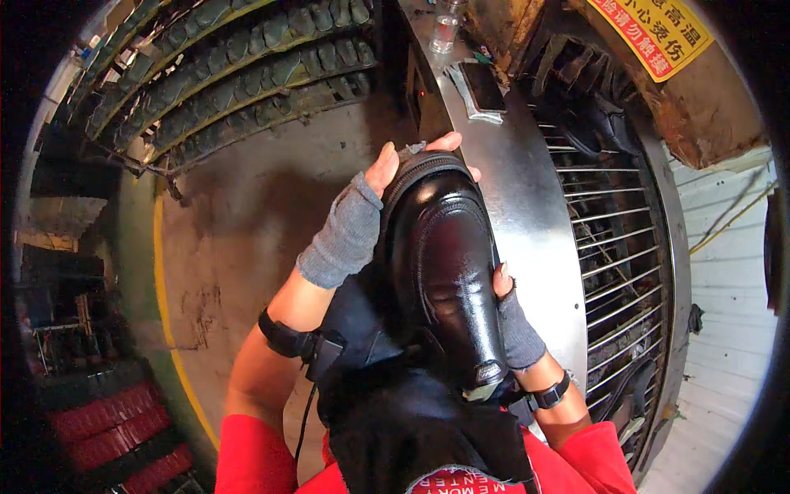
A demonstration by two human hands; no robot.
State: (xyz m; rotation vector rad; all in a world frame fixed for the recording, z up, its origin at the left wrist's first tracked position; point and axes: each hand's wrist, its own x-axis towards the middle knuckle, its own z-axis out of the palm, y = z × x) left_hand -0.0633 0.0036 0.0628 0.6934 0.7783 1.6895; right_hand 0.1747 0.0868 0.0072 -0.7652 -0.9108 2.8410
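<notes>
A glossy black leather shoe lies in front of me over my lap, its toe pointing away and its heel end toward my body. My left hand, in a grey fingerless glove, curls round the toe with its fingers over the front edge. A small scrap of grey material shows between those fingertips; I cannot tell what it is. On the right side of the shoe, nearer the heel, my right hand grips it, thumb up and also gloved in grey. The shoe's underside is hidden.
Right of the shoe runs a metal worktop bearing a phone and a clear bottle. Beyond it are a barred rack and dark shoes. A multi-tier rack of shoe forms stands far left. A black apron covers my lap.
</notes>
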